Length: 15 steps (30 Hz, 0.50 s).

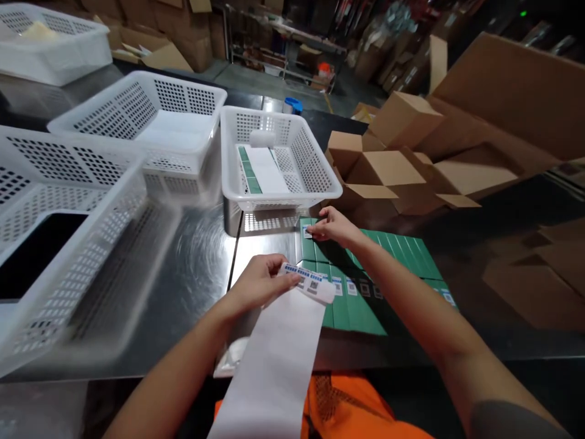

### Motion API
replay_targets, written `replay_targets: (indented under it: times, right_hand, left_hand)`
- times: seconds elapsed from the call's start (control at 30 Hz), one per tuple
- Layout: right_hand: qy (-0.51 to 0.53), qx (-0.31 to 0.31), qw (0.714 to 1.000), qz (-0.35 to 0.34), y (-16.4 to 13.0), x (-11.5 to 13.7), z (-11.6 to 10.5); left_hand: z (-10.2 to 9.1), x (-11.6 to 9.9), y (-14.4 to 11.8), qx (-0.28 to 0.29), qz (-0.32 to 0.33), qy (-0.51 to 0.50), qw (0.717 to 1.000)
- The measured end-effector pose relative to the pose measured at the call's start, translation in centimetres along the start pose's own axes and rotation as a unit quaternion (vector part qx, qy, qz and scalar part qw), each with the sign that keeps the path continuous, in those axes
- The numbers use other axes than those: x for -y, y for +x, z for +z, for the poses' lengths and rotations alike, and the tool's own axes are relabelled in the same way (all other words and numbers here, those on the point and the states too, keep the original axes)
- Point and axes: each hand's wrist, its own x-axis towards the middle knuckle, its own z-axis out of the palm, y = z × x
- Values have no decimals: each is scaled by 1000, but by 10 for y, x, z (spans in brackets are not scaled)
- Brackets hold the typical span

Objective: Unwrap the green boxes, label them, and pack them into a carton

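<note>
My left hand (260,281), at lower centre of the frame, is closed on the top of a label strip (278,353), thumb and fingers pinching its curled end where blue-printed labels (305,279) sit. The white strip hangs down toward the bottom edge. My right hand (333,227), just above and right of centre, pinches a single small label (307,231) at its fingertips and presses it onto the upper left corner of the green boxes (361,286). The boxes lie in rows on the steel table (192,268); several in the near row carry labels. Just above the right hand stands a white basket (278,160) with green boxes inside. More baskets (137,122) fill the left. Open cartons (393,171) occupy the upper right.
</note>
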Motion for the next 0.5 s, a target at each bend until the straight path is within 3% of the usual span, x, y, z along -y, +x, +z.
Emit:
replay_targets:
  times: [0.2, 0.4, 0.43, 0.5]
  right_hand:
    - [-76, -31, 997, -6, 2, 2, 4]
    - [-192, -82, 973, -95, -6, 13, -8]
    - [-197, -71, 972, -108, -14, 13, -9]
    - [-179, 12, 974, -136, -33, 7, -6]
  left_hand:
    - [1, 2, 2, -24, -2, -22, 999]
    - [0, 1, 7, -78, -9, -53, 996]
    - [0, 0, 8, -88, -5, -55, 995]
    - [-1, 0, 10, -106, 1, -46, 993]
